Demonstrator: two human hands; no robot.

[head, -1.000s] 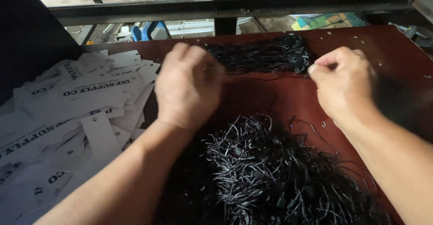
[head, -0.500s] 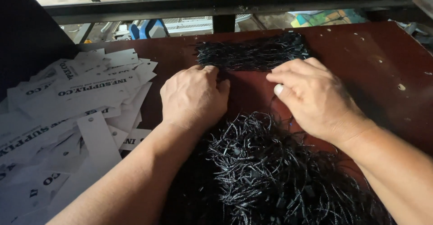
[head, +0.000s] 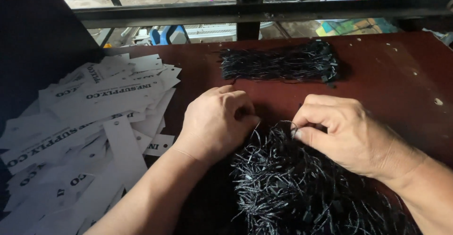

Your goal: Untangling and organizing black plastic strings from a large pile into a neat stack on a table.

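Observation:
A tangled heap of black string loops [head: 302,188] lies on the dark red table [head: 391,74] close to me. My left hand [head: 217,122] rests curled at the heap's upper left edge, fingertips among the strings. My right hand [head: 344,131] pinches strings at the heap's top between thumb and fingers. A neat flat bundle of the same black strings [head: 278,63] lies farther back on the table, apart from both hands.
A wide pile of white paper tags with black print [head: 80,131] covers the table's left side. A dark metal rail [head: 236,11] runs across the far edge, with a post in the middle. Floor clutter shows beyond it.
Both hands have drawn back toward me from the far bundle. They now sit at the top of the near heap, with the right fingers pinching strings.

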